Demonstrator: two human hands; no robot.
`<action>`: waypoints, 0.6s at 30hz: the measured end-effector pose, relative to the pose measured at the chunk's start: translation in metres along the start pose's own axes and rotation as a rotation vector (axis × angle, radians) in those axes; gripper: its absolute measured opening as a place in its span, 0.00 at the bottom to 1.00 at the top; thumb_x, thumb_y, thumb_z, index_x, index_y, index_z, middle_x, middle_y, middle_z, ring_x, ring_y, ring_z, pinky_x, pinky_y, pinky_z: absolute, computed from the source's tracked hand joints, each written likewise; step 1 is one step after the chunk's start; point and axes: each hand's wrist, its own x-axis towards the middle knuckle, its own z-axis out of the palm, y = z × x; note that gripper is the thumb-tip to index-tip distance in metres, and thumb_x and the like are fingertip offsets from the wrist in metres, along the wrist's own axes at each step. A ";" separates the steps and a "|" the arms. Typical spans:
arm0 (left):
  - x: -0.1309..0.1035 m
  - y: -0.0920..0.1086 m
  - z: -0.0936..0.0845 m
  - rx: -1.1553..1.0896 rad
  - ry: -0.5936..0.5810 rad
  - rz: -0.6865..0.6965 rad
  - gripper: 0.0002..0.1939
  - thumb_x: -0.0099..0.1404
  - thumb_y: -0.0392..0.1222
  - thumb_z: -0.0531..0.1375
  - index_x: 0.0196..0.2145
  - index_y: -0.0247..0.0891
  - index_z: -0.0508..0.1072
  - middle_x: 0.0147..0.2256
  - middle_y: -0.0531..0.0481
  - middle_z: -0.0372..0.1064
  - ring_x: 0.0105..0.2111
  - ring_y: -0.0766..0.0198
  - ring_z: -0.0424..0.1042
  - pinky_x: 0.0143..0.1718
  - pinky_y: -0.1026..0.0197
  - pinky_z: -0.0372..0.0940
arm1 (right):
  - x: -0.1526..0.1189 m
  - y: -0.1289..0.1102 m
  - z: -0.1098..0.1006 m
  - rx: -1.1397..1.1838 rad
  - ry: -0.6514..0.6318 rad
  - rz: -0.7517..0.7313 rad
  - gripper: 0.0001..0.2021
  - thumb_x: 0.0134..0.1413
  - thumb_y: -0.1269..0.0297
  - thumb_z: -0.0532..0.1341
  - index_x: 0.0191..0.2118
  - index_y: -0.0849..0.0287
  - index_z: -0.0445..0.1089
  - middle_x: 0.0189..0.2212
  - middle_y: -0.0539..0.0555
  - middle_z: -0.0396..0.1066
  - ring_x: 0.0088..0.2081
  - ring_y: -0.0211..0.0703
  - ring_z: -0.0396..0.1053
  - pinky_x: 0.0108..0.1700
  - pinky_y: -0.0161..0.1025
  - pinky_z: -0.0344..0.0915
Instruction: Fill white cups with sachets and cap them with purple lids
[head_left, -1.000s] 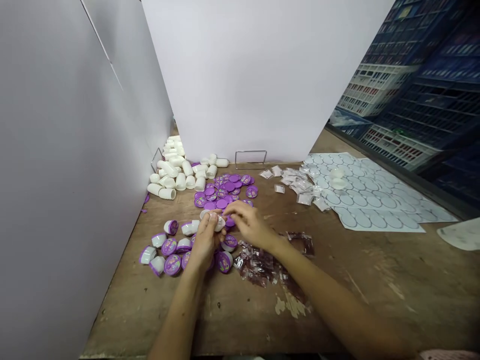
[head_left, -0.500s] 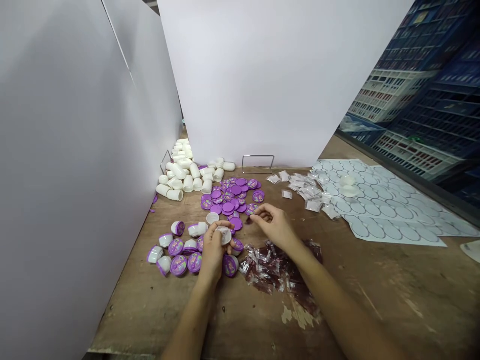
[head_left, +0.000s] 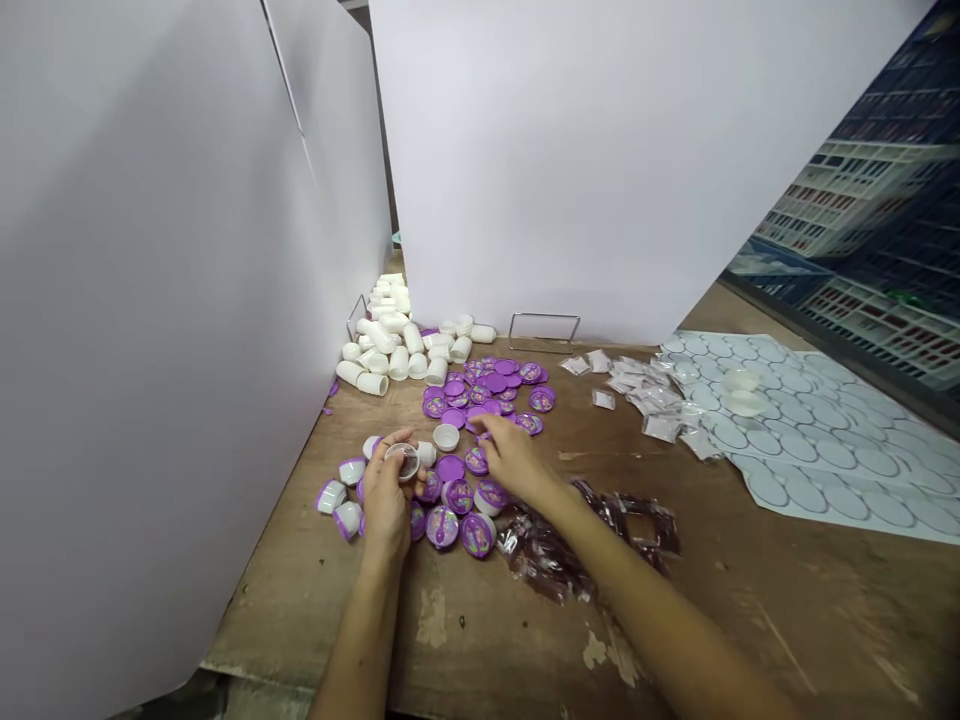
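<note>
My left hand (head_left: pixel 388 495) holds a small white cup (head_left: pixel 403 462), its open top facing up and something dark inside. To the right, my right hand (head_left: pixel 514 455) is over the near edge of the purple lids (head_left: pixel 495 382), its fingers bent; whether they hold anything is hidden. An empty-looking white cup (head_left: pixel 446 437) stands between the hands. Around and below my left hand lie white cups with purple lids (head_left: pixel 442 527). Dark red clear packets (head_left: pixel 551 560) are heaped under my right forearm.
White cups (head_left: pixel 382 335) are piled at the back left beside white panels (head_left: pixel 540 170). Small white packets (head_left: pixel 637 385) lie right of the lids. Sheets printed with ovals (head_left: pixel 817 430) cover the right side, near stacked crates (head_left: pixel 855 220).
The view has shifted, so the table things appear further right. My left hand with its cup has moved left over the lidded cups. My right hand has moved left towards the lids.
</note>
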 end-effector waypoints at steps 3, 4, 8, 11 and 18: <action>0.003 0.002 0.000 0.005 0.040 -0.017 0.16 0.48 0.40 0.62 0.37 0.35 0.72 0.28 0.53 0.70 0.15 0.73 0.63 0.12 0.70 0.52 | 0.003 0.025 -0.001 -0.265 -0.133 0.112 0.15 0.49 0.77 0.61 0.44 0.64 0.71 0.44 0.63 0.71 0.48 0.52 0.67 0.52 0.45 0.62; 0.002 0.001 0.002 0.002 0.036 -0.028 0.16 0.47 0.39 0.62 0.36 0.34 0.72 0.28 0.53 0.70 0.15 0.73 0.62 0.12 0.70 0.51 | 0.003 0.032 0.000 -0.296 -0.139 0.118 0.15 0.49 0.76 0.62 0.45 0.65 0.70 0.45 0.64 0.71 0.49 0.53 0.66 0.52 0.45 0.62; -0.001 -0.009 0.011 -0.006 -0.023 -0.052 0.18 0.48 0.38 0.60 0.39 0.34 0.74 0.30 0.52 0.70 0.15 0.73 0.63 0.12 0.70 0.51 | -0.003 0.043 -0.001 -0.291 -0.057 0.161 0.10 0.54 0.75 0.57 0.41 0.65 0.72 0.41 0.63 0.73 0.44 0.51 0.70 0.48 0.43 0.63; -0.006 -0.016 0.018 0.023 -0.052 -0.047 0.20 0.51 0.38 0.59 0.43 0.35 0.75 0.34 0.51 0.71 0.17 0.74 0.64 0.13 0.70 0.52 | -0.006 0.033 -0.010 -0.087 0.145 0.275 0.10 0.55 0.73 0.54 0.36 0.63 0.73 0.34 0.61 0.75 0.37 0.49 0.71 0.42 0.43 0.65; -0.016 -0.030 0.036 0.187 -0.151 0.003 0.23 0.59 0.42 0.58 0.53 0.42 0.72 0.35 0.49 0.74 0.29 0.64 0.72 0.28 0.64 0.65 | -0.011 -0.017 -0.005 0.870 0.131 0.267 0.13 0.50 0.58 0.62 0.38 0.59 0.76 0.30 0.53 0.72 0.25 0.38 0.67 0.28 0.36 0.65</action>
